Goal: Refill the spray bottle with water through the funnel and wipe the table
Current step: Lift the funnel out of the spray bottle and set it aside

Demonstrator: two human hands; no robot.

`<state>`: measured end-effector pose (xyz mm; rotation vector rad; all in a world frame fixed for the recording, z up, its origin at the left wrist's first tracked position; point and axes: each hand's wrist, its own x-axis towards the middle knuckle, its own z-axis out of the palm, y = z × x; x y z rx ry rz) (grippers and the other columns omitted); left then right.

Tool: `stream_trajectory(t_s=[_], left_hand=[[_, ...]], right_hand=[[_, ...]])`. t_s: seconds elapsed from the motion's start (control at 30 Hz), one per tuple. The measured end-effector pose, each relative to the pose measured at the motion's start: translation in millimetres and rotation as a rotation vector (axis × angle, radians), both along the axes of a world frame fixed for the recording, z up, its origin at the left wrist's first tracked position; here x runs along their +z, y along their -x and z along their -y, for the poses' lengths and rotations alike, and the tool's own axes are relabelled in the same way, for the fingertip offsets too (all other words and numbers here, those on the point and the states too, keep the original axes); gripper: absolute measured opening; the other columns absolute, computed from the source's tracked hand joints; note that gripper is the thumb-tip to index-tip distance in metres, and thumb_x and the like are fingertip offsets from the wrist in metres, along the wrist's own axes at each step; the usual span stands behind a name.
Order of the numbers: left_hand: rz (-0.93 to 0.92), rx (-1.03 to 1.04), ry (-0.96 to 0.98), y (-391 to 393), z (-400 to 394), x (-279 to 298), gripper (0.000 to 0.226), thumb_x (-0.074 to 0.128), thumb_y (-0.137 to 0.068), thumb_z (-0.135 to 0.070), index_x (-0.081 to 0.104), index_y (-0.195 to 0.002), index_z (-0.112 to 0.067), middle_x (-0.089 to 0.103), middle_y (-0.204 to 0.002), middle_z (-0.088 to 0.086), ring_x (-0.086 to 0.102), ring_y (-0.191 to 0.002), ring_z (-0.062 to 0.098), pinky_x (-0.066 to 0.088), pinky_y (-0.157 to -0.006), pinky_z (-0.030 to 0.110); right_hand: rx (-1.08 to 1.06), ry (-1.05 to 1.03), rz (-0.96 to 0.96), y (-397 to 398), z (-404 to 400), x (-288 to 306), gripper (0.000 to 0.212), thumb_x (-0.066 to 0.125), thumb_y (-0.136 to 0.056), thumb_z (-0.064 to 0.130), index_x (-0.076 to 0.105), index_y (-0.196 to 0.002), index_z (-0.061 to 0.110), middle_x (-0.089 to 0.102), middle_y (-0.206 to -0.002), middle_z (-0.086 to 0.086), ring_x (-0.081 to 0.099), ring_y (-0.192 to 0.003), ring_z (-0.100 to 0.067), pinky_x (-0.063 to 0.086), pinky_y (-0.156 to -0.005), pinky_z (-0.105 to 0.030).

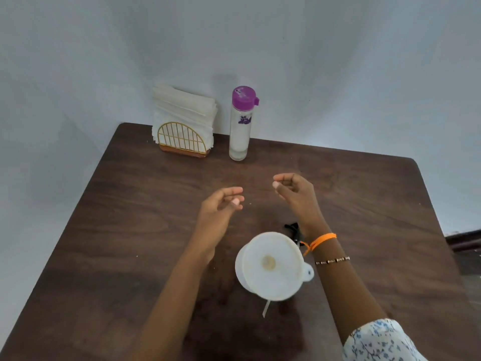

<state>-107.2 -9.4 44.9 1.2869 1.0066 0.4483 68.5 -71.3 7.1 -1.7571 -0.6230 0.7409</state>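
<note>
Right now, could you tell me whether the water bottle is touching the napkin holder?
Apart. The head view shows the water bottle standing upright to the right of the napkin holder, with a strip of bare table and wall showing between them.

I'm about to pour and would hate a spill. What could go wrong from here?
1. The funnel stands unheld; both the left hand and the right hand hover empty beyond it, so a forearm could knock it over.
2. The purple-capped water bottle is capped, tall and narrow, so a hasty grab may tip it.
</note>
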Motion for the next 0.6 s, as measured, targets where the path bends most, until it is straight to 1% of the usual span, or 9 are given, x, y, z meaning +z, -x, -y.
stream_trajectory(t_s=[0.07, 0.13, 0.2, 0.27, 0.33, 0.4, 0.47, 0.53, 0.6], left_hand=[[0.022, -0.006, -0.035, 10.2, 18.4, 0.8, 0.028, 0.048, -0.092, -0.004, 0.063, -0.106, -0.023, 0.066, -0.103, -0.001, 0.063, -0.094, 0.009, 0.049, -0.085, 0.020], [0.041, -0.016, -0.067, 19.4, 35.9, 0.2, 0.036, 0.045, -0.089, 0.006, 0.065, -0.101, -0.022, 0.068, -0.099, -0.002, 0.063, -0.090, 0.007, 0.050, -0.081, 0.018], [0.060, -0.030, -0.083, 27.9, 53.3, -2.1, 0.041, 0.045, -0.085, 0.011, 0.067, -0.096, -0.023, 0.070, -0.096, -0.006, 0.065, -0.090, 0.006, 0.052, -0.078, 0.018], [0.084, -0.049, -0.091, 34.8, 68.7, -4.6, 0.040, 0.049, -0.084, 0.010, 0.068, -0.097, -0.023, 0.072, -0.095, -0.010, 0.066, -0.091, 0.005, 0.052, -0.076, 0.017], [0.086, -0.067, -0.100, 40.3, 80.8, -7.3, 0.047, 0.051, -0.084, 0.011, 0.065, -0.099, -0.031, 0.071, -0.097, -0.018, 0.064, -0.095, -0.001, 0.050, -0.079, 0.013], [0.063, -0.090, -0.119, 43.9, 88.0, -12.0, 0.061, 0.051, -0.082, 0.013, 0.059, -0.102, -0.043, 0.066, -0.104, -0.024, 0.059, -0.106, -0.001, 0.046, -0.091, 0.018], [0.052, -0.120, -0.148, 44.9, 92.7, -13.8, 0.065, 0.056, -0.081, 0.011, 0.052, -0.103, -0.050, 0.060, -0.108, -0.028, 0.055, -0.112, 0.002, 0.043, -0.097, 0.023], [0.061, -0.131, -0.180, 43.5, 96.9, -13.8, 0.060, 0.064, -0.079, 0.004, 0.050, -0.102, -0.050, 0.059, -0.106, -0.028, 0.057, -0.106, 0.000, 0.044, -0.093, 0.022], [0.072, -0.123, -0.203, 40.8, 101.1, -13.6, 0.049, 0.071, -0.078, -0.007, 0.051, -0.099, -0.046, 0.060, -0.104, -0.023, 0.059, -0.099, 0.002, 0.047, -0.088, 0.020]], right_hand=[[0.029, 0.004, -0.012, 12.3, 21.4, 5.1, 0.010, 0.061, -0.087, 0.006, 0.064, -0.092, 0.014, 0.064, -0.087, -0.002, 0.057, -0.077, -0.011, 0.049, -0.077, -0.028], [0.021, -0.003, -0.068, 24.7, 41.2, 10.8, 0.009, 0.059, -0.089, 0.007, 0.063, -0.095, 0.011, 0.063, -0.088, -0.005, 0.056, -0.071, -0.008, 0.048, -0.069, -0.021], [-0.036, -0.036, -0.166, 36.9, 59.8, 16.2, 0.009, 0.056, -0.091, 0.009, 0.064, -0.096, 0.010, 0.062, -0.084, -0.003, 0.054, -0.065, -0.005, 0.045, -0.064, -0.020], [-0.100, -0.081, -0.256, 49.4, 76.7, 22.5, 0.013, 0.052, -0.094, 0.011, 0.064, -0.096, 0.008, 0.062, -0.080, -0.002, 0.054, -0.064, -0.005, 0.045, -0.062, -0.019], [-0.125, -0.115, -0.297, 61.3, 92.4, 28.2, 0.021, 0.046, -0.096, 0.013, 0.066, -0.095, 0.006, 0.064, -0.081, -0.004, 0.056, -0.067, -0.008, 0.047, -0.062, -0.018], [-0.127, -0.151, -0.299, 71.4, 104.4, 32.9, 0.029, 0.041, -0.098, 0.017, 0.066, -0.099, 0.003, 0.067, -0.091, -0.009, 0.060, -0.078, -0.010, 0.049, -0.067, -0.019], [-0.128, -0.177, -0.304, 79.8, 112.5, 38.0, 0.033, 0.040, -0.098, 0.023, 0.066, -0.104, 0.003, 0.068, -0.100, -0.011, 0.062, -0.087, -0.014, 0.051, -0.070, -0.020], [-0.127, -0.203, -0.278, 87.5, 117.9, 42.5, 0.032, 0.046, -0.095, 0.026, 0.066, -0.104, 0.004, 0.068, -0.101, -0.010, 0.062, -0.088, -0.015, 0.050, -0.067, -0.020], [-0.136, -0.202, -0.199, 93.7, 121.5, 47.2, 0.025, 0.051, -0.094, 0.024, 0.067, -0.102, 0.007, 0.068, -0.100, -0.007, 0.061, -0.089, -0.018, 0.051, -0.067, -0.024]])
